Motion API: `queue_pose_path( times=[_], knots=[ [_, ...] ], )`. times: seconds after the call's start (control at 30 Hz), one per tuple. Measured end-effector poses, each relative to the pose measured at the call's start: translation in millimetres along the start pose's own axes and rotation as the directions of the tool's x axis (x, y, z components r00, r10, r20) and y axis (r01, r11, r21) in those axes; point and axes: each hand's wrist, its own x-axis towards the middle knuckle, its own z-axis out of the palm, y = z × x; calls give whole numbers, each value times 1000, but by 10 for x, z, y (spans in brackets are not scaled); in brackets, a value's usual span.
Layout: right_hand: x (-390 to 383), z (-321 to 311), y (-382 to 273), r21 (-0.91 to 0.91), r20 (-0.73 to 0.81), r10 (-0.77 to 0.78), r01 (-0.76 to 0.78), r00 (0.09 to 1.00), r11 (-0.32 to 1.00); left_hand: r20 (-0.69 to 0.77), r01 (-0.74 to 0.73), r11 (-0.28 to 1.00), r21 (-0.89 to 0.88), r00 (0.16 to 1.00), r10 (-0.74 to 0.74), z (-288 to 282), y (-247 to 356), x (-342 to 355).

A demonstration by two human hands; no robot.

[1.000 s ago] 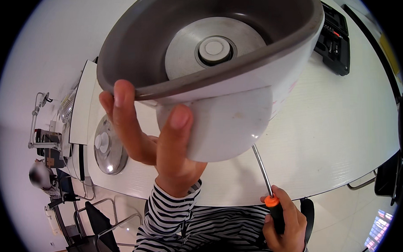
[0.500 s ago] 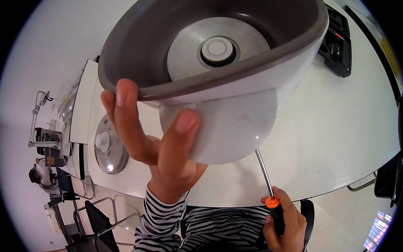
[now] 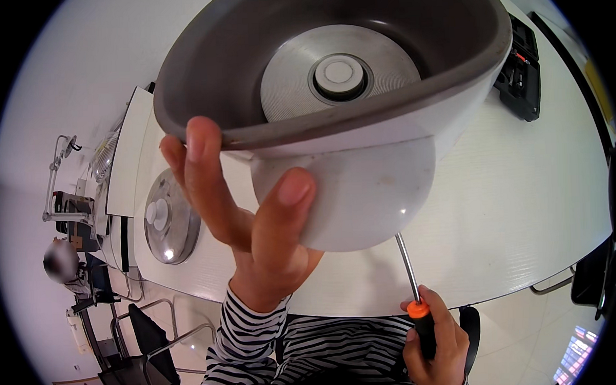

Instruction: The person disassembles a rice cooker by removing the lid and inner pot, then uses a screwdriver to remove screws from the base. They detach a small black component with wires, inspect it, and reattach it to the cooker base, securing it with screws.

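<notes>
A rice cooker body (image 3: 454,92), white outside with a brown-grey inner wall, is tilted up over the table. Its round metal heating plate (image 3: 283,78) with a raised centre button faces me. My left hand (image 3: 255,221) grips the cooker by its front, thumb on the pale rounded panel (image 3: 376,190) and fingers at the rim. My right hand (image 3: 442,344) is wrapped around the black and orange handle of a screwdriver (image 3: 409,270). The shaft points up to the panel's lower edge; its tip is hidden behind the cooker.
A glass lid (image 3: 177,227) with a white knob lies on the white table (image 3: 512,219) to the left. At the far right sits an open black tool case (image 3: 521,83). Chairs (image 3: 150,347) and another person (image 3: 65,265) are off to the left, beyond the table.
The cooker and my left hand have shifted slightly to the right. The screwdriver stays in my right hand, nearly unmoved.
</notes>
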Motion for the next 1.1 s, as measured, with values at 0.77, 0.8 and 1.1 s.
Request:
queue_pose_path(
  times=[0.77, 0.8, 1.1],
  knots=[
    [-7, 177, 269, 864, 393, 156, -307, 906, -398, -44, 25, 994, -109, 999, -30, 49, 31, -2],
    [35, 163, 208, 899, 410, 184, -361, 893, -248, -38, 26, 994, -102, 999, -30, 56, 43, 6],
    [99, 52, 67, 547, 41, 278, -254, 960, 797, -59, -41, 985, -166, 998, 31, 137, -18, 93]
  ],
)
